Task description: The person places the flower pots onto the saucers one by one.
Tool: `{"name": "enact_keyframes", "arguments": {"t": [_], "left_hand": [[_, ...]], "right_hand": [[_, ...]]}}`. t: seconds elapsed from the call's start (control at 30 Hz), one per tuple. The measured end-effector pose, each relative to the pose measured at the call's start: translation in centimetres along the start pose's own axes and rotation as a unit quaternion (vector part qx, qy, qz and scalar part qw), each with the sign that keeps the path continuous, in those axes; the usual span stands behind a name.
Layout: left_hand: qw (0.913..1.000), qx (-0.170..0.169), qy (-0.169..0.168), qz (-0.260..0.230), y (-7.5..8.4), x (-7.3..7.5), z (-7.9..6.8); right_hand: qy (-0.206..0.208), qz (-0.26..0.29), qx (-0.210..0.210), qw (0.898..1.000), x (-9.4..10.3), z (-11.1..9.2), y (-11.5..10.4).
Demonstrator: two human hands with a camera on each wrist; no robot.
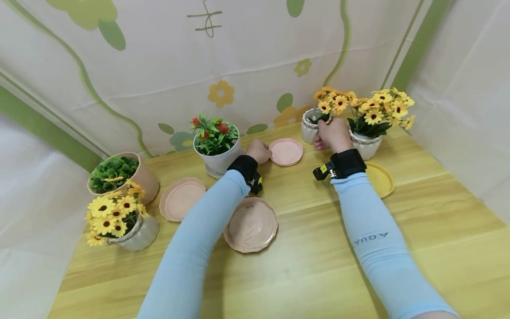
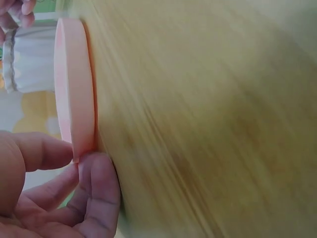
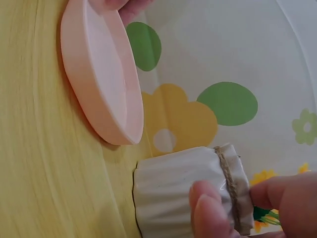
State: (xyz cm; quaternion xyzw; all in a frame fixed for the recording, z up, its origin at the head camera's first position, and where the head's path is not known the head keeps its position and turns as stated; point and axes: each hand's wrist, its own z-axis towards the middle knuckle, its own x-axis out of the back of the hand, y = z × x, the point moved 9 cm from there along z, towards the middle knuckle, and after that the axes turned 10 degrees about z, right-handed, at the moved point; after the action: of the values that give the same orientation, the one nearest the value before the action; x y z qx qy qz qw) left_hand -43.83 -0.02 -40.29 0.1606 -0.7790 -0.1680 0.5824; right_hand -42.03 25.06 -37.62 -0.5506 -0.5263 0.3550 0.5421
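Observation:
My left hand (image 1: 259, 151) pinches the near-left edge of a small round pink saucer (image 1: 286, 152) between thumb and fingers. In the left wrist view that saucer (image 2: 79, 89) has a low wall and sits at the table surface. My right hand (image 1: 335, 134) grips the rim of a white fluted flowerpot (image 1: 308, 128) holding orange-yellow flowers. Twine circles the flowerpot (image 3: 178, 188) below its rim in the right wrist view. Just right of that hand stands another white flowerpot (image 1: 366, 146) with yellow flowers. A white pot (image 1: 220, 160) with red flowers is left of my left hand.
A yellow saucer (image 1: 380, 179) lies partly under my right forearm. Two pinkish scalloped saucers (image 1: 182, 199) (image 1: 251, 225) lie around my left forearm. At far left stand a pink pot (image 1: 148, 179) of green leaves and a white pot (image 1: 139, 235) of yellow flowers. A printed curtain (image 1: 167, 79) hangs behind.

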Motion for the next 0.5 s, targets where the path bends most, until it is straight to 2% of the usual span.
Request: {"name": "enact_keyframes", "arguments": {"t": [0.27, 0.5], "left_hand": [[0.9990, 0.011, -0.010, -0.043, -0.5, -0.1, 0.4], [0.9975, 0.017, -0.025, -0.064, -0.9, -0.4, 1.3]], "right_hand": [[-0.013, 0.060, -0.037, 0.997, -0.4, 0.4, 0.6], [0.002, 0.122, -0.051, 0.991, -0.1, 0.4, 0.3]]}}
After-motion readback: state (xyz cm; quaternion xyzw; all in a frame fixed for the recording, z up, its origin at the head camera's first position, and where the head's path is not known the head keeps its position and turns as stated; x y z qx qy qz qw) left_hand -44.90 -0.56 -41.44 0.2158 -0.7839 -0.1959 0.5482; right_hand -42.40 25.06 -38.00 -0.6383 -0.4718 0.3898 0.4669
